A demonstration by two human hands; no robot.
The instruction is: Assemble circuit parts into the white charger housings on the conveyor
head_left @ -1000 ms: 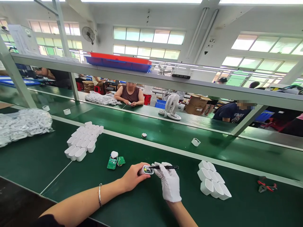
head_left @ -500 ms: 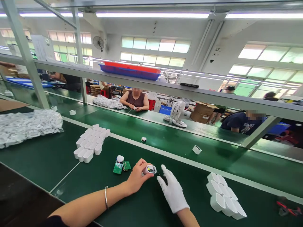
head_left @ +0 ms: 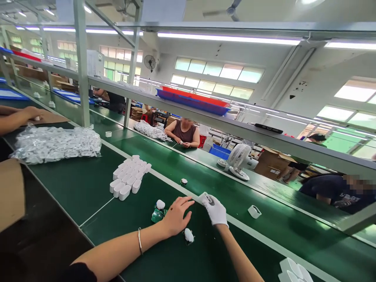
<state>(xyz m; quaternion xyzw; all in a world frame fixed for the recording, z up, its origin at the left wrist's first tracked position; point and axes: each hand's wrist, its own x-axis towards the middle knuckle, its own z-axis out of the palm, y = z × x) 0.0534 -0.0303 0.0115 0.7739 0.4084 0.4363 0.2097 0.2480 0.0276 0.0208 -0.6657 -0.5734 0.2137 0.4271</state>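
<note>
While a cluster of white shells (head_left: 129, 181) sits off to the left, the bare left hand (head_left: 176, 216) rests on the green table (head_left: 88, 184), fingers spread and empty — green boards (head_left: 157, 214) just beside it, a white plug shell (head_left: 188, 235) between the wrists. The gloved right hand (head_left: 215, 208) reaches the white strip (head_left: 249, 234) — whether its fingers hold anything, I cannot tell.

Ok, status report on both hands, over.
Left hand open, beside green boards. Right gloved hand at belt edge, grip unclear. White casing lies loose between them.
</note>
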